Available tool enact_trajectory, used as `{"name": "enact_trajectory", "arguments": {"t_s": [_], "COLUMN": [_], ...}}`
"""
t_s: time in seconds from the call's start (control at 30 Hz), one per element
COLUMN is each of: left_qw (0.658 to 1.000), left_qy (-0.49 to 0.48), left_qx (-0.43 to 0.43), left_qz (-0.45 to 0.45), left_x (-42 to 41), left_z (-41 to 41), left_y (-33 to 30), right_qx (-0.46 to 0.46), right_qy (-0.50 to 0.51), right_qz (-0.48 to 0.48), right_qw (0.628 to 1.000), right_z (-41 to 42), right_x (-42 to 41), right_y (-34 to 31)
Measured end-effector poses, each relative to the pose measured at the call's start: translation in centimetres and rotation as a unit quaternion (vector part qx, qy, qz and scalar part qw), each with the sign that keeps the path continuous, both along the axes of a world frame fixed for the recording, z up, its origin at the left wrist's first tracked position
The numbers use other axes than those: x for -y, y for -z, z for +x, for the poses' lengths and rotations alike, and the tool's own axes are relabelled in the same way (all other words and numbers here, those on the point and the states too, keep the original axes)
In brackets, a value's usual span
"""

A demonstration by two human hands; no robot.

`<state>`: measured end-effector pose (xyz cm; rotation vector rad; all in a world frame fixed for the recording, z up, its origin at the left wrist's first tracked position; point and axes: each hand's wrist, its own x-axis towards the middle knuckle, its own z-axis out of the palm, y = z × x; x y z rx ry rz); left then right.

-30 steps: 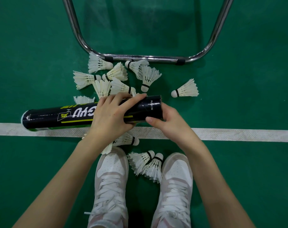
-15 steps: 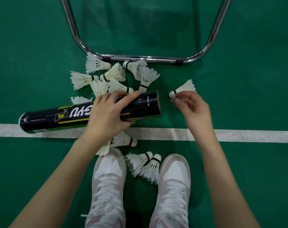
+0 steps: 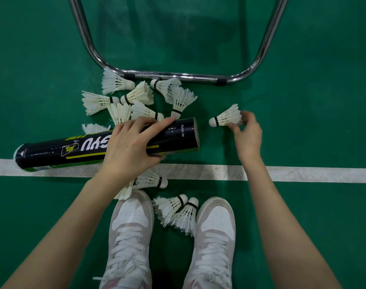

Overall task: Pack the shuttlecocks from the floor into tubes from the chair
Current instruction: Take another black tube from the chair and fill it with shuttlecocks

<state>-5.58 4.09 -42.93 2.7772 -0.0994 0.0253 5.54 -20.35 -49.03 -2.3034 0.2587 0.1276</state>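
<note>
On the green court floor, the left hand (image 3: 129,149) grips a glossy black tube (image 3: 73,150); the right hand (image 3: 248,134) pinches a feathered shuttlecock (image 3: 227,117).

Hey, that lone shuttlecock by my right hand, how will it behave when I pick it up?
The shuttlecock is probably very light: thin feathers on a small cork. The feather skirt, which the right hand pinches, looks easy to crush, so a gentle grip suits. Lying on its side on the floor, it would likely roll in a curve if nudged.
</note>
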Motion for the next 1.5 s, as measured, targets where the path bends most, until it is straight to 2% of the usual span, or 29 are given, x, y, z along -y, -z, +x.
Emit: {"name": "enact_trajectory", "arguments": {"t_s": [0.23,0.43,0.63,0.9,1.23,1.5], "left_qw": [1.0,1.0,1.0,1.0,1.0,1.0], "left_qy": [0.0,-0.001,-0.01,-0.008,-0.014,-0.008], "left_qx": [-0.001,0.004,0.01,0.018,0.021,0.024], "left_qz": [0.004,0.006,0.006,0.005,0.002,0.012], "left_x": [-0.1,0.0,0.2,0.7,0.8,0.8], "left_z": [-0.1,-0.1,-0.1,0.1,0.2,0.1], "left_y": [0.1,0.0,-0.2,-0.2,-0.4,-0.1], "right_qx": [-0.038,0.017,0.054,0.012,-0.028,-0.039], "right_qy": [0.029,0.048,0.029,-0.035,-0.077,-0.066], "right_qz": [0.076,0.161,0.229,0.289,0.33,0.303], "right_qw": [0.996,0.986,0.971,0.957,0.94,0.95], "right_z": [-0.8,-2.4,-5.1,-7.1,-8.4,-9.2], "right_x": [-0.3,-0.2,-0.8,-3.4,-5.5,-6.2], "right_y": [-0.3,-3.2,-7.5,-8.9,-9.0,-8.9]}}
